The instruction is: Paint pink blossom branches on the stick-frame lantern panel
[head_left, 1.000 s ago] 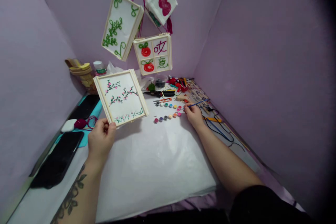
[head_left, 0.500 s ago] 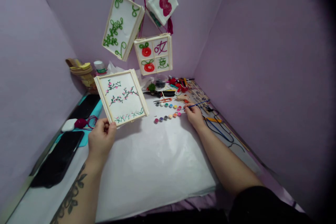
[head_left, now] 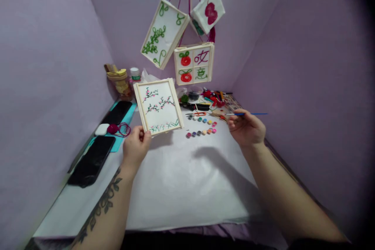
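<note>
My left hand point(head_left: 136, 146) grips the lower left corner of a framed white panel point(head_left: 159, 109), painted with dark branches and pink blossoms and a green band along its bottom. The panel is held up tilted above the table. My right hand point(head_left: 247, 127) pinches a thin blue paintbrush point(head_left: 256, 113), raised above the table with its tip pointing left. Between the hands, two rows of small paint pots point(head_left: 199, 133) in several colours lie on the white table cover point(head_left: 187, 187).
Decorated box panels point(head_left: 194, 63) hang on purple cords above the back. Black-handled pliers point(head_left: 202, 107), orange scissors point(head_left: 200, 113) and red odds and ends lie behind the paints. At left are a black phone point(head_left: 92, 160), purple yarn point(head_left: 113, 128) and a jar point(head_left: 121, 84).
My right hand has lifted from beside the paint pots and turned, bringing the brush up. The camera view has shifted left, and my left hand still holds the panel.
</note>
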`<state>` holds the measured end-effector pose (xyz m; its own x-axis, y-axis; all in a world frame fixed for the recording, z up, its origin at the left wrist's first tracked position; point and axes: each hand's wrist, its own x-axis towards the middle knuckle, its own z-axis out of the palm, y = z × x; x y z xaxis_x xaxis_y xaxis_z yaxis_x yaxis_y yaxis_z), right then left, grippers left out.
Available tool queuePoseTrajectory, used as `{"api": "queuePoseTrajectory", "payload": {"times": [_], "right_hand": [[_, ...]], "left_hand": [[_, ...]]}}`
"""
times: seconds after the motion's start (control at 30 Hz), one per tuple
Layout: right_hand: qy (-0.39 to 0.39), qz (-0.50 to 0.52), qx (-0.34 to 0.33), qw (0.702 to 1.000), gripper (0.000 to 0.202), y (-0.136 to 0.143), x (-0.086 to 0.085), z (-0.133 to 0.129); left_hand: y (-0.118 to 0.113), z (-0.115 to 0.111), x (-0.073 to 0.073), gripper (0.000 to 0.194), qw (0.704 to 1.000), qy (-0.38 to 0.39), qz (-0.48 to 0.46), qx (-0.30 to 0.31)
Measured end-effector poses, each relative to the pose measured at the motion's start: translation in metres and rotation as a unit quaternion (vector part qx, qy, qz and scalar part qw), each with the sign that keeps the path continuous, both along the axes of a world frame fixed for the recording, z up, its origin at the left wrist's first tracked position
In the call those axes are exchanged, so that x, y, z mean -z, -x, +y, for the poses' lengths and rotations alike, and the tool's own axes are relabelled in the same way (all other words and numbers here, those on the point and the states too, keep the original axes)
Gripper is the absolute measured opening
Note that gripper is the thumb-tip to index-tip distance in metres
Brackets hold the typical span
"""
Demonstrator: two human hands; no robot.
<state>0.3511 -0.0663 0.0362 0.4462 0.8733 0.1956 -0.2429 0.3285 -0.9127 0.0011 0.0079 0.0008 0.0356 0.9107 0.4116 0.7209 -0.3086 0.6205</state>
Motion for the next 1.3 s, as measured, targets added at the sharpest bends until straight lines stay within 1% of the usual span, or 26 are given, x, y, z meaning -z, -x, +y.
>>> {"api": "queuePoseTrajectory", "payload": {"times": [0.07,0.1,0.17,0.23,0.33,0.4,0.57,0.7,0.83,0.97,1.03,1.13,1.3], "right_hand": [[0.009,-0.041,-0.059,0.997,0.023,0.036,-0.017,0.005],[0.012,-0.052,-0.082,0.995,0.023,0.056,-0.022,0.009],[0.006,-0.057,-0.112,0.992,0.025,0.093,-0.026,0.022],[-0.018,-0.050,-0.104,0.993,0.023,0.122,-0.020,0.036],[-0.058,-0.069,-0.030,0.995,0.021,0.143,-0.004,0.054],[-0.071,-0.110,0.001,0.991,0.018,0.147,0.007,0.061],[-0.066,-0.197,0.006,0.978,0.016,0.146,0.023,0.060],[-0.067,-0.300,0.032,0.951,0.012,0.146,0.031,0.054],[-0.107,-0.384,0.071,0.914,0.008,0.146,0.032,0.052],[-0.139,-0.448,0.076,0.880,0.008,0.147,0.029,0.051],[-0.143,-0.468,0.078,0.869,0.009,0.148,0.028,0.051],[-0.141,-0.478,0.082,0.863,0.009,0.148,0.029,0.050],[-0.137,-0.471,0.085,0.867,0.009,0.148,0.031,0.051]], "left_hand": [[0.000,-0.001,0.000,0.029,1.000,0.006,-0.002,0.005],[0.001,-0.002,0.000,0.029,1.000,0.009,-0.004,0.009],[0.001,-0.003,0.000,0.028,1.000,0.015,-0.006,0.016],[0.001,-0.003,0.001,0.027,1.000,0.016,-0.003,0.016],[0.001,-0.003,0.001,0.025,1.000,0.013,0.007,0.010],[0.001,-0.003,0.001,0.024,1.000,0.013,0.009,0.008],[0.002,-0.002,0.001,0.025,1.000,0.019,0.000,0.016],[0.003,-0.002,0.000,0.025,1.000,0.020,0.007,0.013],[0.003,-0.002,-0.001,0.025,1.000,0.018,0.009,0.011],[0.002,-0.002,-0.001,0.024,1.000,0.020,0.006,0.021],[0.002,-0.003,-0.002,0.024,1.000,0.014,0.012,0.021],[0.002,-0.003,-0.002,0.025,1.000,0.012,0.015,0.020],[0.001,-0.004,-0.001,0.024,0.999,0.015,0.014,0.024]]}}
